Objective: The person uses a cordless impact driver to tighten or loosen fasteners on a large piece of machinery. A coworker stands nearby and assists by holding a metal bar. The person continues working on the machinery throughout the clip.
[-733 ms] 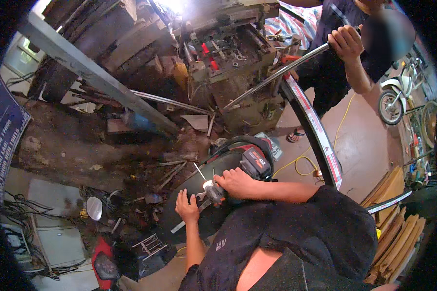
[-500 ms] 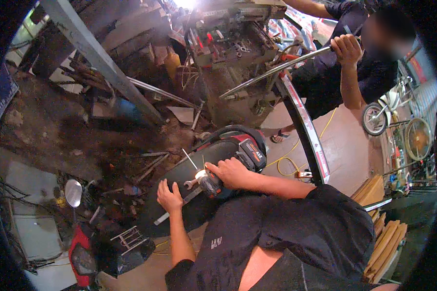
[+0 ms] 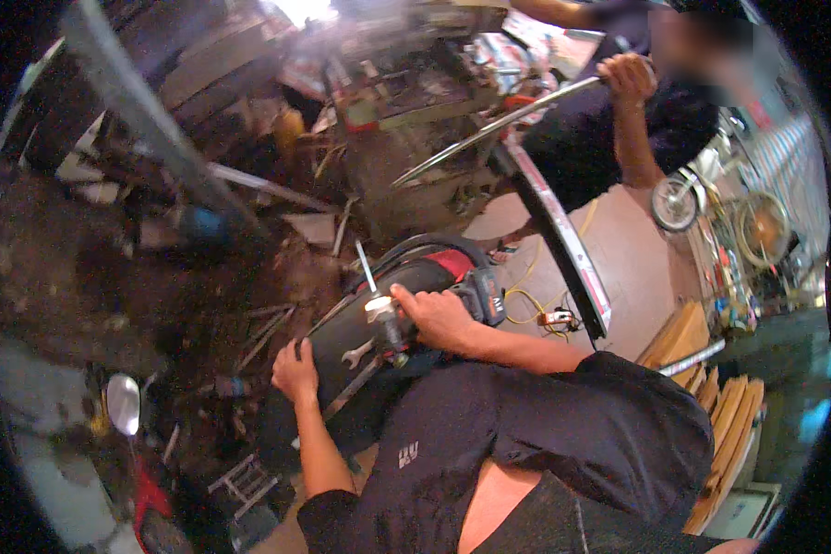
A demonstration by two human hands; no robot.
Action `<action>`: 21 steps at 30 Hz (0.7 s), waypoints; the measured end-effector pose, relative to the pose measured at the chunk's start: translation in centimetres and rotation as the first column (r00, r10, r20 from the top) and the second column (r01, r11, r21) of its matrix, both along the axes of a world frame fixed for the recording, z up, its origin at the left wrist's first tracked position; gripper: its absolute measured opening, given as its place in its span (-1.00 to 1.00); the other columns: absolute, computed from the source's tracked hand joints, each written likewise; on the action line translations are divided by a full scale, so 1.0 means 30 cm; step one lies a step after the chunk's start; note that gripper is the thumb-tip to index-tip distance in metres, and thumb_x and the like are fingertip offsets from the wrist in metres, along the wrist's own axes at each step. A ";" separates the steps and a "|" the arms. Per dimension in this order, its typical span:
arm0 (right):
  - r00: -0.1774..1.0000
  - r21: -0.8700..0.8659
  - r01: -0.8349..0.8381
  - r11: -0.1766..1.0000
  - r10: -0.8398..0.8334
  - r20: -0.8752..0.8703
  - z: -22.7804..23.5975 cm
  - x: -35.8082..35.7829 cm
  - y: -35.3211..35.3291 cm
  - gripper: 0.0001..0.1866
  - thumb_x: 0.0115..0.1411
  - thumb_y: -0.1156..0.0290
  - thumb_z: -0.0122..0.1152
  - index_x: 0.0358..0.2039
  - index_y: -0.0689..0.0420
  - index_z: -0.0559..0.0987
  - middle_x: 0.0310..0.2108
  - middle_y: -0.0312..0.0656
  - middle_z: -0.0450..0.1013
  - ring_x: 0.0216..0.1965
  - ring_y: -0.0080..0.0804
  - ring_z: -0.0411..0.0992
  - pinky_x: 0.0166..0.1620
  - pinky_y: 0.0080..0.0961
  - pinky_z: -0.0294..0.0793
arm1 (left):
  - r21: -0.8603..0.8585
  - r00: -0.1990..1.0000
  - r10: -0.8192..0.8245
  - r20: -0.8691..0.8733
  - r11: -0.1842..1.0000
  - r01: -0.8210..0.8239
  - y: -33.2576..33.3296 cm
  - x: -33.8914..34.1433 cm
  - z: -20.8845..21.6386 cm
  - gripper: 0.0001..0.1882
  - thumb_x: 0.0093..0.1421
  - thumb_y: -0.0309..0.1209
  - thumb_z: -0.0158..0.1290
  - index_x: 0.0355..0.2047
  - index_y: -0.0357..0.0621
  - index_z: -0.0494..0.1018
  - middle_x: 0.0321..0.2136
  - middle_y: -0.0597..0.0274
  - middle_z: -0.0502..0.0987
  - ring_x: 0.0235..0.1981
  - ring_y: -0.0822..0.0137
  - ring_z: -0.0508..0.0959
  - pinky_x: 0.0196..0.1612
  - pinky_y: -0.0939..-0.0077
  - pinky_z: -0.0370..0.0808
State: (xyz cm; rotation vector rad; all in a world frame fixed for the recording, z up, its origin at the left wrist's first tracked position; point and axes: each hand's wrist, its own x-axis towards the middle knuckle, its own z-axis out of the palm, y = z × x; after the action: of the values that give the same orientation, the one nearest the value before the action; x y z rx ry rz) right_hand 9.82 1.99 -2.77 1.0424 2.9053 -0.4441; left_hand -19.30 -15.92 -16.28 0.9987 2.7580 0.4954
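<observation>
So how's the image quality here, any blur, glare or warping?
Head view: bright glare blows out the top centre; the left side is smeared with blur; the right hand and left hand are fairly sharp; fisheye bends the long metal strip; corners are black.

Right hand (image 3: pixel 439 319) covers most of the power tool (image 3: pixel 383 325) — its grip is hidden. Beyond the black curved panel (image 3: pixel 406 319), the workbench clutter (image 3: pixel 406 129) is motion-blurred — separate items cannot be told. Left hand (image 3: pixel 295 371): fingertips hidden behind the panel's edge.

Black curved panel (image 3: pixel 355 337) lying flat, tilted; silver wrench (image 3: pixel 357 354) on it; small tool (image 3: pixel 385 323) upright.
</observation>
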 end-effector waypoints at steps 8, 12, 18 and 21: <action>0.995 -0.114 -0.047 0.992 0.057 0.083 -0.002 -0.076 0.096 0.03 0.04 0.33 0.43 0.50 0.09 0.13 -0.19 0.02 0.59 -0.19 0.04 0.61 -0.23 -0.05 0.58 | -0.016 0.991 0.077 0.105 0.997 -0.076 0.020 0.028 0.050 -0.41 0.41 0.16 -0.01 0.12 -0.03 0.62 0.17 0.14 0.59 0.21 0.02 0.50 0.29 -0.03 0.29; 0.990 -0.153 -0.056 0.987 0.074 0.119 0.006 -0.086 0.099 0.02 0.04 0.32 0.43 0.49 0.12 0.16 -0.14 0.03 0.60 -0.15 0.03 0.61 -0.20 -0.05 0.59 | 0.000 0.992 0.072 0.106 0.997 -0.072 0.015 0.033 0.054 -0.41 0.41 0.15 -0.01 0.12 -0.03 0.62 0.17 0.15 0.59 0.22 0.03 0.49 0.29 -0.04 0.28; 0.995 -0.037 -0.046 0.998 0.049 0.085 0.014 -0.083 0.072 -0.04 0.02 0.30 0.43 0.44 0.08 0.24 -0.18 -0.02 0.59 -0.17 0.00 0.60 -0.17 -0.05 0.56 | 0.005 0.994 0.074 0.076 0.997 -0.075 0.016 0.027 0.051 -0.43 0.41 0.13 0.00 0.10 -0.06 0.62 0.15 0.14 0.60 0.19 0.02 0.51 0.27 -0.01 0.32; 0.996 -0.036 -0.039 0.999 0.042 0.080 0.016 -0.080 0.070 -0.05 0.02 0.29 0.44 0.44 0.05 0.24 -0.17 -0.04 0.59 -0.16 -0.01 0.60 -0.16 -0.07 0.56 | 0.030 0.997 0.071 0.041 0.997 -0.072 0.017 0.026 0.051 -0.44 0.41 0.13 0.01 0.08 -0.06 0.62 0.13 0.16 0.62 0.18 0.03 0.52 0.25 -0.01 0.33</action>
State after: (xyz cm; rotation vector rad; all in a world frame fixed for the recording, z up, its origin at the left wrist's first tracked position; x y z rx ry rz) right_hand 7.42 4.10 -2.28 0.9712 2.8324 -0.4386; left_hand -18.52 -15.39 -14.76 0.8895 2.7663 0.5645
